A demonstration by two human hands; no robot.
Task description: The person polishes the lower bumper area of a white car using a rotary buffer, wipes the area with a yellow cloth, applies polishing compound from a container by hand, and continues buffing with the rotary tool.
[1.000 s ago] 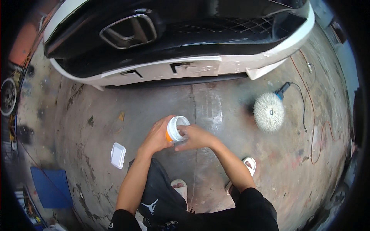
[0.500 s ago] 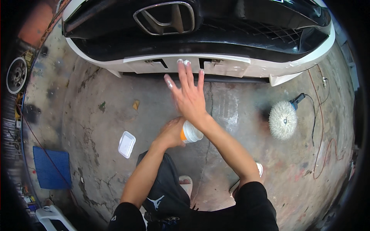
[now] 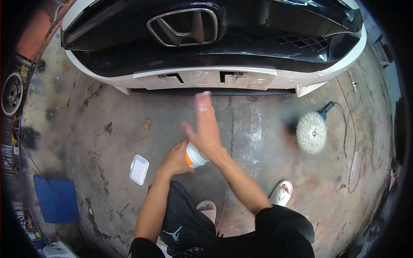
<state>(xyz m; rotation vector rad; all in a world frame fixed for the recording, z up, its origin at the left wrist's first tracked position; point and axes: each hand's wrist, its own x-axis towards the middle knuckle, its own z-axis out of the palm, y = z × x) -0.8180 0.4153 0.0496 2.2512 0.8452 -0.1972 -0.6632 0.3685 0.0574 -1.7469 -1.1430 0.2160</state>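
My left hand (image 3: 176, 157) grips a white jar (image 3: 195, 158) with an orange band, low in front of my body; its top is partly behind my right hand (image 3: 205, 129). That hand is blurred and stretched forward above the jar, thumb apart, with white stuff on the fingertips. Just beyond it is a car's white bumper (image 3: 288, 79) with black glossy trim (image 3: 258, 60), a chrome emblem (image 3: 195, 30) and a plate recess crossed by light smears.
A white pad polisher (image 3: 309, 133) lies on the concrete floor (image 3: 271, 124) at the right, among cords (image 3: 351, 120). At the left are a white lid (image 3: 139, 170), a blue mat (image 3: 53, 198), a wheel (image 3: 12, 94) and clutter along the edge.
My right hand left the jar, reached to the plate area with spread fingers, and has since drawn back down. Light smears now show on the bumper. My left hand still holds the jar.
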